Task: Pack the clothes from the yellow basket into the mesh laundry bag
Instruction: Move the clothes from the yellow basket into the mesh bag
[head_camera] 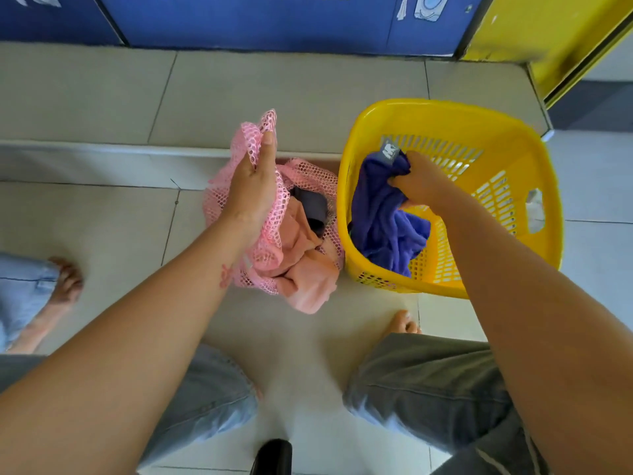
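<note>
The pale tiled floor (pixel 102 217) carries both containers, set side by side and nearly touching, in front of a raised tiled step (pixel 239 97) that runs below blue panels (pixel 257 18).

The yellow slotted plastic laundry basket (pixel 534 159) stands on the right. Inside it lies a crumpled purple fabric garment (pixel 383 228) with a grey label at its upper edge, bunched against the basket's left wall. No other garment can be made out in the basket; its slotted base shows bare to the right of the purple cloth.

The pink mesh laundry bag (pixel 260 255) sits to the left of the basket, its mouth open upward. It contains a peach-pink cloth item (pixel 301 269), which spills over the near edge of the bag, and a dark grey cloth item (pixel 313 207) deeper inside.

The right hand (pixel 421 183) reaches into the basket, its fingers (pixel 397 182) closed on the upper part of the purple garment. The garment is gathered in that grip but remains within the basket.

The left hand (pixel 253 186) is above the bag, its fingers (pixel 269 140) pinching the raised far rim of the mesh and holding it up.

Bare feet and denim-clad knees of the person appear at the lower edge.
</note>
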